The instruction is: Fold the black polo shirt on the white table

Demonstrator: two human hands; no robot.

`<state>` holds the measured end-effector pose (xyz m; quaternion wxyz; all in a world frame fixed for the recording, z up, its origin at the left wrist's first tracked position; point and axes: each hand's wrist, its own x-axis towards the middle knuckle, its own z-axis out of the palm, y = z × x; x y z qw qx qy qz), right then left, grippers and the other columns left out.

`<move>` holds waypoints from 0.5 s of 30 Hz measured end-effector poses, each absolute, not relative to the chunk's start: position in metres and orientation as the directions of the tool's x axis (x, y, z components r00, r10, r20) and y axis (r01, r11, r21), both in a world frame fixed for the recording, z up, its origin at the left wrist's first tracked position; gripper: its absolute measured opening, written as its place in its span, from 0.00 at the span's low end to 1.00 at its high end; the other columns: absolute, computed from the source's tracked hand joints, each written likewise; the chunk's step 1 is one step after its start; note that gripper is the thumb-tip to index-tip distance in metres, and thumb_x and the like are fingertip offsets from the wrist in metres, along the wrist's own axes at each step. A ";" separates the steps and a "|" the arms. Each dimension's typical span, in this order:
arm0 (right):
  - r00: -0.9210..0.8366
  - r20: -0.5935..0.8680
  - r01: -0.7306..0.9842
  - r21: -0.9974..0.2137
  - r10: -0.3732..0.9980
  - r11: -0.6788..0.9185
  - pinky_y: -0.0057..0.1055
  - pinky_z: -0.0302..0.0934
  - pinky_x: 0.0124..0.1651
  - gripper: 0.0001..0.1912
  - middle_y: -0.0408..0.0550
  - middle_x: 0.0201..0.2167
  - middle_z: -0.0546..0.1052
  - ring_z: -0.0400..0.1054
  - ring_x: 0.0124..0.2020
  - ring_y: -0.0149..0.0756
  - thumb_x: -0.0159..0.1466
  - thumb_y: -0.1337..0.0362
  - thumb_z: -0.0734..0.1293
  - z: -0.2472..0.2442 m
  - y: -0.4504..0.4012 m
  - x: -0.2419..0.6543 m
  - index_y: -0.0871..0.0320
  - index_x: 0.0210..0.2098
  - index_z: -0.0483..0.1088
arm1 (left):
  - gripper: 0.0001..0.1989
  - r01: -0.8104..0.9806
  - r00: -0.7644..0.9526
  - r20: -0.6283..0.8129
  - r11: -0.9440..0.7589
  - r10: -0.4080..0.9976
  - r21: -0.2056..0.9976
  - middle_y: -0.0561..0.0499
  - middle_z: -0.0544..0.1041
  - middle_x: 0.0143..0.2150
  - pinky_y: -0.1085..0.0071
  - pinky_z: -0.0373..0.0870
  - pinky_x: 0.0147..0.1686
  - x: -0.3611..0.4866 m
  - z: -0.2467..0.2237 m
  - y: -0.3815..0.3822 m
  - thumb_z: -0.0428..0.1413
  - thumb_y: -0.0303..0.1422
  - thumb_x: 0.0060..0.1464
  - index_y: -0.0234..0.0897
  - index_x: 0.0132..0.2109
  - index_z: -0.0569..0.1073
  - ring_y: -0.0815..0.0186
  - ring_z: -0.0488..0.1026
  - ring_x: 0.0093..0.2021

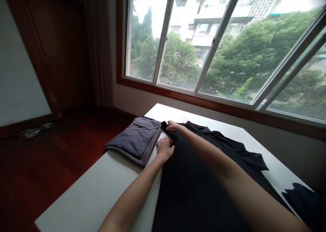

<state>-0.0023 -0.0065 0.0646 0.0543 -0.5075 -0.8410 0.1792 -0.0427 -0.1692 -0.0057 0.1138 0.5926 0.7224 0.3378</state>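
Here the black shirt [203,177] lies spread on the white surface [96,188], beside folded grey trousers [134,140]. The right hand [173,126] pinches its sleeve end; the left hand [165,148] presses flat, open. Better to pull the cloth smooth and keep edges straight.

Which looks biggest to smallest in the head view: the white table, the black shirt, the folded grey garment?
1. White rectangular table
2. Black cloth shirt spread flat
3. Folded grey cloth garment, lying farther from the camera, so somewhat unsure
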 end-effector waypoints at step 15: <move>-0.365 0.106 0.840 -0.390 0.925 0.376 0.28 0.60 0.42 0.13 0.53 0.42 0.77 0.70 0.44 0.41 0.61 0.63 0.65 0.074 0.047 0.017 0.62 0.43 0.74 | 0.09 0.741 -0.303 0.216 0.087 0.928 0.665 0.45 0.78 0.41 0.59 0.59 0.54 -0.047 -0.007 -0.150 0.52 0.34 0.59 0.38 0.46 0.69 0.57 0.74 0.46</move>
